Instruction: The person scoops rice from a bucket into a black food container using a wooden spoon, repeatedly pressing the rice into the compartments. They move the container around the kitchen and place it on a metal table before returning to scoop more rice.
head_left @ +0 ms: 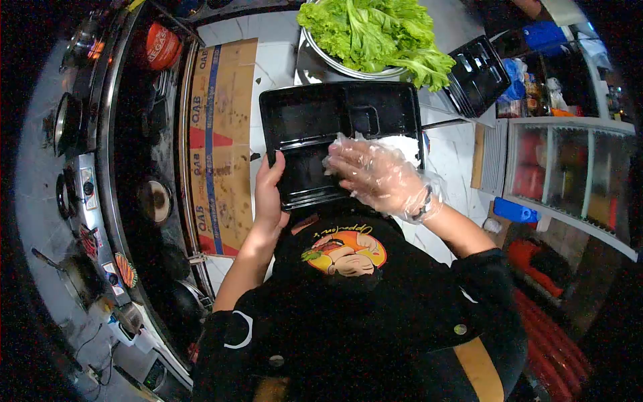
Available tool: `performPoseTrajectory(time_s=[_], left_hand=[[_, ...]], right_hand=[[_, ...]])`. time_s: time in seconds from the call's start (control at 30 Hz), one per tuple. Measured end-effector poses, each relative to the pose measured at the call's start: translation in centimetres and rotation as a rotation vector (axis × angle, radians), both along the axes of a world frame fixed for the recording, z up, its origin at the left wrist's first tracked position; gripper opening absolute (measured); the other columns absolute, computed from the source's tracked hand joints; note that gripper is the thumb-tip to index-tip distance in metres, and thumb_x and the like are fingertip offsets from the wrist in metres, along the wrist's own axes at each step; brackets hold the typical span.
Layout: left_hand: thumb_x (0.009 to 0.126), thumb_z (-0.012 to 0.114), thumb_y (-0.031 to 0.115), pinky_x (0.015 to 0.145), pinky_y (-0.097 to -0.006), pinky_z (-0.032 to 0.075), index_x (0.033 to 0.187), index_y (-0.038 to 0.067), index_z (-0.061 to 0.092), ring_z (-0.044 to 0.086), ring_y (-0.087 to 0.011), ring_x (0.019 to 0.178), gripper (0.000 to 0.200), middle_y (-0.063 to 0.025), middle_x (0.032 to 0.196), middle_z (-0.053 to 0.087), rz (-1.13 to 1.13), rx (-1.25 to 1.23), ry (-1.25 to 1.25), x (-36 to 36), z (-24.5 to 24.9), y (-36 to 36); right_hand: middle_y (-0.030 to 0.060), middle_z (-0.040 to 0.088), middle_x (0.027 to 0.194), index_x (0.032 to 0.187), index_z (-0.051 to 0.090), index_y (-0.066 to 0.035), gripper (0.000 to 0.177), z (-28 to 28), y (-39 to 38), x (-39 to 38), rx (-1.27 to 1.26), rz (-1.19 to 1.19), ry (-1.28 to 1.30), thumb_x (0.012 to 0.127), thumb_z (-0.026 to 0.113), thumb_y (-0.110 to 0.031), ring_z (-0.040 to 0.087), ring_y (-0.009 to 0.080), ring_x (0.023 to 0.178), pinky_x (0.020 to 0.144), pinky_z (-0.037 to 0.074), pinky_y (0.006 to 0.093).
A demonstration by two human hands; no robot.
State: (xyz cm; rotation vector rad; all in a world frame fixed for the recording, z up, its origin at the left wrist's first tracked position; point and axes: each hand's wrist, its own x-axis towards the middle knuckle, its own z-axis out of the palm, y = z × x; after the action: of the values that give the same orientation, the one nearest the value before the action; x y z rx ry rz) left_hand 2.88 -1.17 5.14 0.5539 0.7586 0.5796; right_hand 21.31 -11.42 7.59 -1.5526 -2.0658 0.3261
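A black compartment tray (305, 114) is held in front of my chest, tilted towards me. My bare left hand (269, 191) grips its left edge, thumb over the rim. Over the tray's lower right part is my right hand (378, 175), in a clear plastic glove, its fingers stretched out and holding nothing I can see. Something white, perhaps rice, fills the right compartment (406, 149), partly hidden by that hand. The other visible compartments hold no food. Beyond the tray, green leafy lettuce (375, 33) heaps over a metal bowl (329, 62).
More black trays (477, 75) lie stacked right of the lettuce. A glass-fronted cabinet (569, 174) stands at right. On the left runs a cooking counter with a pan (80, 278); flattened cardboard (224, 144) lies on the tiled floor beside it.
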Motion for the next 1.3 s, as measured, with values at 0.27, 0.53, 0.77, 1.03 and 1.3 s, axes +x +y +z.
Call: performPoseTrajectory(time_s=[0.27,0.53,0.77,1.03,1.3], left_hand=[[0.091,0.044,0.034,0.081,-0.0333,0.048,0.118,0.006,0.046,0.059,-0.0191,0.095,0.039,-0.0071,0.109,0.057,0.003,-0.033,0.075,-0.5,-0.7,-0.1],[0.091,0.045,0.034,0.086,-0.0338,0.046,0.124,0.006,0.041,0.059,-0.0201,0.095,0.043,-0.0073,0.111,0.056,-0.046,0.019,0.093,-0.9,0.6,1.1],[0.092,0.045,0.028,0.081,-0.0304,0.046,0.118,0.005,0.045,0.056,-0.0165,0.096,0.036,-0.0069,0.110,0.055,-0.012,0.081,0.107,-0.4,-0.7,0.6],[0.091,0.047,0.029,0.086,-0.0321,0.044,0.122,0.006,0.043,0.054,-0.0187,0.102,0.039,-0.0058,0.113,0.054,0.048,-0.093,0.100,-2.2,-1.5,0.9],[0.091,0.047,0.027,0.083,-0.0307,0.045,0.117,0.004,0.048,0.056,-0.0169,0.096,0.035,-0.0054,0.109,0.057,0.072,-0.011,0.135,-4.5,-4.2,2.1]], right_hand=[[0.0136,0.054,0.115,0.111,0.054,-0.005,0.036,-1.2,-1.0,0.5,-0.007,0.008,0.004,0.077,0.058,-0.013,0.049,0.0315,0.109,0.093,0.041,0.0403],[0.0138,0.051,0.122,0.116,0.052,-0.004,0.052,2.8,-0.7,1.1,-0.066,0.095,0.043,0.065,0.058,-0.007,0.045,0.0304,0.116,0.097,0.038,0.0401],[0.0125,0.056,0.110,0.111,0.056,-0.004,0.046,-3.4,-0.3,-0.3,-0.025,0.134,-0.022,0.066,0.060,-0.011,0.050,0.0271,0.109,0.093,0.040,0.0370],[0.0051,0.047,0.075,0.079,0.047,-0.007,0.027,-0.1,-2.9,1.6,0.012,-0.509,0.644,0.064,0.067,0.002,0.055,0.0212,0.073,0.071,0.049,0.0355],[-0.0005,0.048,0.085,0.100,0.048,-0.008,0.036,-5.1,-5.5,5.2,-0.060,-0.913,1.466,0.069,0.052,0.010,0.051,0.0089,0.074,0.074,0.047,0.0223]])
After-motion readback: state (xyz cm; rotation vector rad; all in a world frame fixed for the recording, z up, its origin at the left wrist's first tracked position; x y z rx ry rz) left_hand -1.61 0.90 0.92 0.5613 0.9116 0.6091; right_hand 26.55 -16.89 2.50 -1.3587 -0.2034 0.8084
